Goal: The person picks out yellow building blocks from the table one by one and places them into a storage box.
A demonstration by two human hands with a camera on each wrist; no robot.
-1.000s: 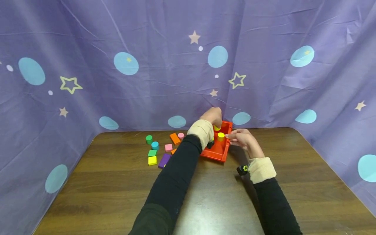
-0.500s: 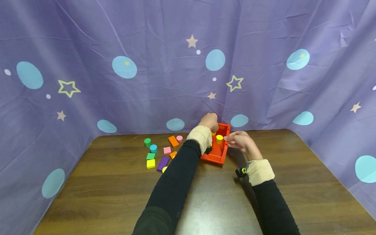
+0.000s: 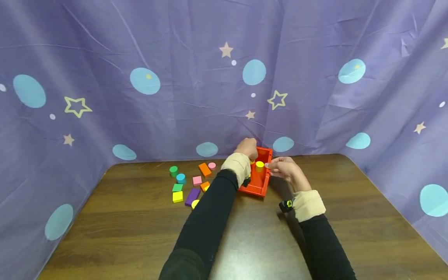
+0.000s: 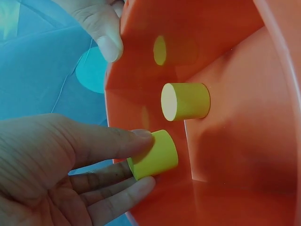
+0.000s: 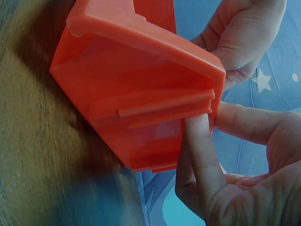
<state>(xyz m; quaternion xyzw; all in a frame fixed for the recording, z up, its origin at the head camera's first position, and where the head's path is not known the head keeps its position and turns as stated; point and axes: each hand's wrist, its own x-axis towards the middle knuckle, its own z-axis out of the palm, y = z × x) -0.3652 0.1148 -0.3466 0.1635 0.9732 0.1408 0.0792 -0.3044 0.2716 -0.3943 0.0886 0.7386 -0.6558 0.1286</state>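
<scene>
In the left wrist view, my left hand point(image 4: 61, 160) pinches a yellow cylinder block point(image 4: 154, 155) between thumb and fingers, over the inside of a red plastic bin point(image 3: 252, 189). Another yellow cylinder block point(image 4: 186, 101) stands inside the bin, apart from the held one. In the head view, my left hand point(image 3: 247, 147) mostly covers its own block. My right hand point(image 5: 254, 174) grips the bin's right wall, thumb at the rim and fingers against the ribbed outer side.
Left of the bin, loose blocks lie on the wooden table point(image 3: 140, 233): a green cylinder point(image 3: 173, 171), a blue cylinder point(image 3: 181, 178), a purple block point(image 3: 192, 197), an orange block point(image 3: 205, 170) and several others. My left forearm partly hides some. A purple curtain point(image 3: 182, 77) hangs behind.
My left hand, with its yellow cylinder block, has come slightly lower and nearer in the bin. My right hand keeps its hold on the wall. The head view has shifted slightly.
</scene>
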